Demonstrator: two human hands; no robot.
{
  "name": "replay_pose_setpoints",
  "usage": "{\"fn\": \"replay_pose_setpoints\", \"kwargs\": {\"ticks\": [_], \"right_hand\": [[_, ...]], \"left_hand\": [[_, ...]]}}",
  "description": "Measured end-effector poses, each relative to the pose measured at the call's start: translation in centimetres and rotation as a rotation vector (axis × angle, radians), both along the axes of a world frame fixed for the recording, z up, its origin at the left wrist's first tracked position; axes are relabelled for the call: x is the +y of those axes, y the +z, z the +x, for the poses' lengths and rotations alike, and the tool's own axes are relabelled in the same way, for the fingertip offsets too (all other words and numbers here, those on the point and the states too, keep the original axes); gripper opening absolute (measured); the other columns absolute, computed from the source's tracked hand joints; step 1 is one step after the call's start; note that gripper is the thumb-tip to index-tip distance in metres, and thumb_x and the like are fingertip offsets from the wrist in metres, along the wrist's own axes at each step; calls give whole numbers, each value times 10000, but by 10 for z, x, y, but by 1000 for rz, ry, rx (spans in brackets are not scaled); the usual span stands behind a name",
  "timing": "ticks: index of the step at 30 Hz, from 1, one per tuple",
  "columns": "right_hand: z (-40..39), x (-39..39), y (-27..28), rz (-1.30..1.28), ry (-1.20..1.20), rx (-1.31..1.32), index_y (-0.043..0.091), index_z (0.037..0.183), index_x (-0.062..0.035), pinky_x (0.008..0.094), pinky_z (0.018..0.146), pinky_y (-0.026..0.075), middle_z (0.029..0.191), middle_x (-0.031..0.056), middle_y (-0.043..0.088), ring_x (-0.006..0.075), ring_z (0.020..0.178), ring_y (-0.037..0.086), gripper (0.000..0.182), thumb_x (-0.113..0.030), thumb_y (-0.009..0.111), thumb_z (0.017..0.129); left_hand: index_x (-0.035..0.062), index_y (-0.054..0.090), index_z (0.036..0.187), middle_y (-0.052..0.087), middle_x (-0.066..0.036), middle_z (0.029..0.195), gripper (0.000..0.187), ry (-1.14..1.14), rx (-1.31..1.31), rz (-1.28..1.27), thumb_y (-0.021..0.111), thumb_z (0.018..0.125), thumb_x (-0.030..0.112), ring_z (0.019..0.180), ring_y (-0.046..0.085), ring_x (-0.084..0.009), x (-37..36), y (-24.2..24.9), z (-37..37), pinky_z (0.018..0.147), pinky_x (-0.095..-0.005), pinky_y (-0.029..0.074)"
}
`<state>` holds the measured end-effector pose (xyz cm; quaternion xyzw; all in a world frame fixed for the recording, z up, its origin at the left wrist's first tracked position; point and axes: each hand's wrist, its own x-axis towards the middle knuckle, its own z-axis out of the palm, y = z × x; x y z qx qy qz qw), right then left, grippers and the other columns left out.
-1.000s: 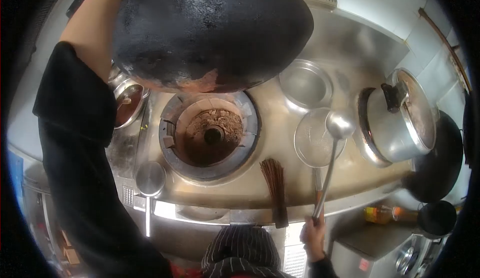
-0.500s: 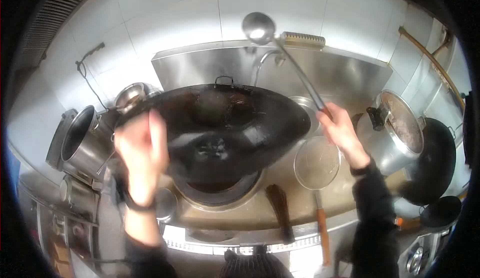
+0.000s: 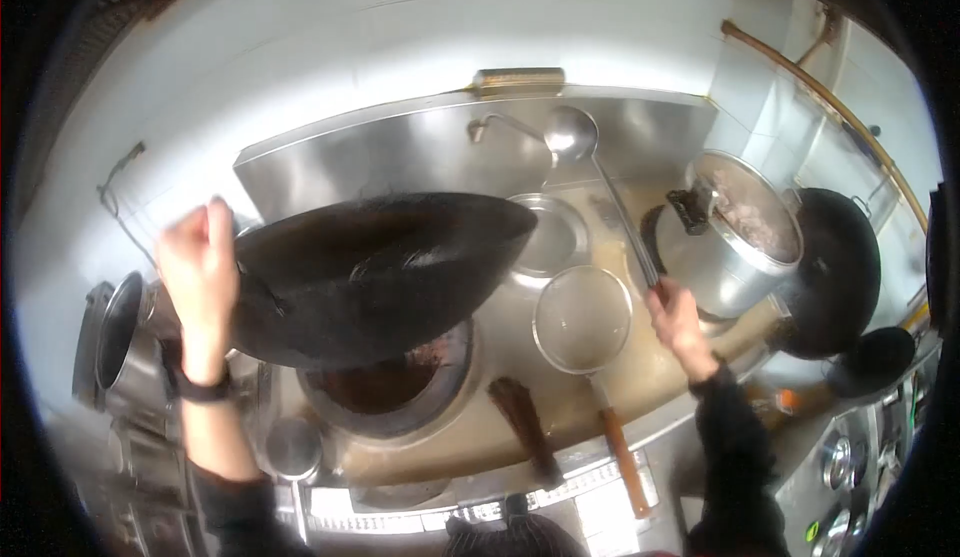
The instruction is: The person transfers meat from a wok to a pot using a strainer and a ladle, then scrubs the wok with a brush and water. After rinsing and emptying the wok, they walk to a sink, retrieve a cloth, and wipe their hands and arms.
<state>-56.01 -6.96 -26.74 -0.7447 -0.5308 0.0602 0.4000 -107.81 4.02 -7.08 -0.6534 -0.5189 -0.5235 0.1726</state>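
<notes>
My left hand [image 3: 198, 275] grips the left rim of a large black wok [image 3: 375, 272] and holds it tilted in the air above the round stove burner [image 3: 390, 387]. My right hand [image 3: 678, 319] holds the long handle of a steel ladle [image 3: 571, 134], whose bowl points up toward the tap [image 3: 490, 125] at the back wall. A round wire strainer [image 3: 582, 318] with a wooden handle lies on the steel counter between the wok and my right hand.
A steel bowl [image 3: 548, 237] sits behind the strainer. A lidded steel pot [image 3: 730, 232] and two black woks [image 3: 835, 272] stand at the right. A bamboo brush [image 3: 520, 417] lies on the counter front. More steel pots [image 3: 115, 342] stand at the left.
The wok has swung down from high overhead to a tilted hold over the burner. My right hand lifted the ladle off the strainer, raised it, then lowered it toward the back of the counter.
</notes>
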Motion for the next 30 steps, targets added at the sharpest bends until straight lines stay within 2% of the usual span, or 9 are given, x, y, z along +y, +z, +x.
{"fn": "replay_pose_setpoints", "kwargs": {"ticks": [2,3,7,9,12,18,21,24,30], "right_hand": [[5,-37,-15,-73,-94,83,582,897,28,407,632,470,668,176,555,274,609,553,221,-189,625,894],[4,-55,-17,-77,-97,105,591,919,24,394,623,474,673,163,567,246,611,560,200,-173,621,899],[0,-118,-52,-70,-109,248,610,1070,19,341,603,492,718,123,640,176,631,588,196,-100,609,914],[-9,-141,-49,-134,-171,263,609,1161,25,367,650,526,763,160,665,226,692,662,289,-111,623,906],[-11,-164,-53,-249,-236,294,610,1169,19,385,694,542,795,183,675,279,740,694,303,-117,630,899],[-5,-166,-74,-314,-173,328,615,1079,12,391,732,543,839,205,687,331,796,708,234,-122,643,890],[-3,-152,-92,-180,-123,375,632,1074,15,345,633,501,711,126,624,185,643,605,237,-137,649,893],[-10,-129,-82,-210,-95,344,631,1099,24,319,606,475,673,100,574,131,619,528,266,-146,651,896],[-20,-92,-86,-102,48,577,634,1059,33,260,564,397,701,-17,524,81,637,438,197,-93,628,908]], "left_hand": [[-14,444,598,295,-67,528,532,-8,121,-3,561,942,374,508,331,-130,46,38,18,483,-371,289],[-44,578,625,473,-174,507,538,63,99,-78,570,913,410,506,472,-212,82,55,19,561,-427,428],[-82,665,855,618,-141,698,468,-50,134,-66,568,942,367,705,561,-214,235,112,-9,713,-408,460],[-102,664,1118,702,-199,915,570,-2,207,-255,552,924,422,892,636,-265,299,137,-37,839,-377,470],[-103,645,1166,698,-217,1030,613,-54,188,-145,553,912,447,1002,637,-276,336,132,-39,908,-373,457],[-66,672,1126,689,-177,967,531,-21,289,-192,553,928,413,951,625,-243,276,127,-11,873,-366,458],[-87,676,958,634,-110,782,503,-71,218,-83,558,932,401,791,580,-195,218,116,14,779,-358,457],[-21,587,714,494,-27,603,457,7,145,-225,572,921,386,618,476,-154,160,98,8,651,-373,429],[11,419,595,301,-5,548,432,16,-104,-114,549,929,252,545,319,-95,-40,-21,13,473,-359,258]]}}
